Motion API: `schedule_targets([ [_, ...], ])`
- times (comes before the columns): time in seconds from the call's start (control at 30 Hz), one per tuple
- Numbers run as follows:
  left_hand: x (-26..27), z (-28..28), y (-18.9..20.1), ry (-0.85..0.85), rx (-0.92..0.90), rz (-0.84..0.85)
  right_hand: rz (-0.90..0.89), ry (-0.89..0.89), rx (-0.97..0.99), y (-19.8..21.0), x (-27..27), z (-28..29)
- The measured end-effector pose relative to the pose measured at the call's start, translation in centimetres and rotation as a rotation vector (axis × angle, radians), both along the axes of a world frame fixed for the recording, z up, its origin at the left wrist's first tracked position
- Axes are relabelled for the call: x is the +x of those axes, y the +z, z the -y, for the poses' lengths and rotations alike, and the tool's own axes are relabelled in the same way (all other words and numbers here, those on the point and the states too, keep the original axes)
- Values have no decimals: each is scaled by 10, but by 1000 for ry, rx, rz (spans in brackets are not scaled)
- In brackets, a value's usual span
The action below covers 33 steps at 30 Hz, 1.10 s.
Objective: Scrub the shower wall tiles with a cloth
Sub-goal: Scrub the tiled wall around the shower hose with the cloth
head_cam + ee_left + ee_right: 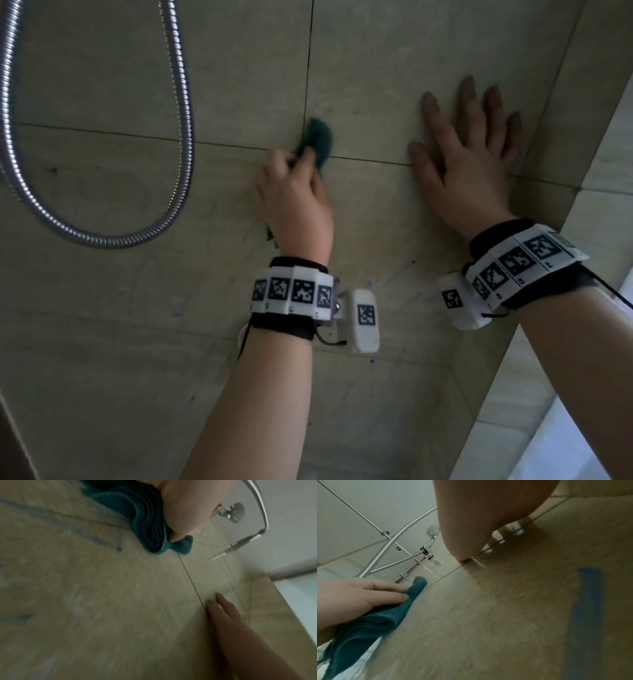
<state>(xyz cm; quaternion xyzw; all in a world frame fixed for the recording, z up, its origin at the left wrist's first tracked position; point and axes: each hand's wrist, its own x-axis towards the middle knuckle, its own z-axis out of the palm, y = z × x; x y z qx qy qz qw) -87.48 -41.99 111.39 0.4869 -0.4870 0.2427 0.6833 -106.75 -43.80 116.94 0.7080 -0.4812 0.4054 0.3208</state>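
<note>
Gripping a bunched teal terry cloth [317, 142], the left hand [296, 202] presses it against beige wall tiles [137, 301]; right of the cloth, the right hand [469, 164] lies flat, fingers spread.

We're in a home shower stall: beige wall tiles [359, 61] with dark grout lines, a metal hose [181, 113] looping down, and a shower head [433, 530] clipped on its rail.
</note>
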Motion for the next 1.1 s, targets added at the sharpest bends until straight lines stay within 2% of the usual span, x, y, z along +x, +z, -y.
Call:
schedule_targets([
  [0.17,-26,-10,-35,-70,75,293,-7,-4,1,0,0,0],
  [0.23,-13,-8,-33,-45,47,243,-10,-5,2,0,0,0],
  [0.33,18,-2,-29,36,-25,8,-8,-16,-3,-1,0,0],
  [0.47,33,-1,-46,158,59,-101,-9,-10,-14,-2,0,1],
  [0.57,16,-2,-64,139,9,-56,-7,-7,-23,-3,1,2],
  [0.67,-15,-9,-85,72,80,142,-9,-11,-24,-3,0,2],
  [0.73,-17,-11,-93,58,119,261,-9,-6,-21,-3,-1,1],
  [0.8,0,-10,-92,88,105,238,-16,-7,-22,-3,0,1],
  [0.9,28,-9,-86,185,87,37,-22,-11,-19,-3,-1,2],
  [0.97,23,-13,-83,178,107,-9,-15,-14,-21,-4,-1,2],
  [1.1,-13,-21,-87,58,192,265,-18,-22,-24,-4,0,0],
])
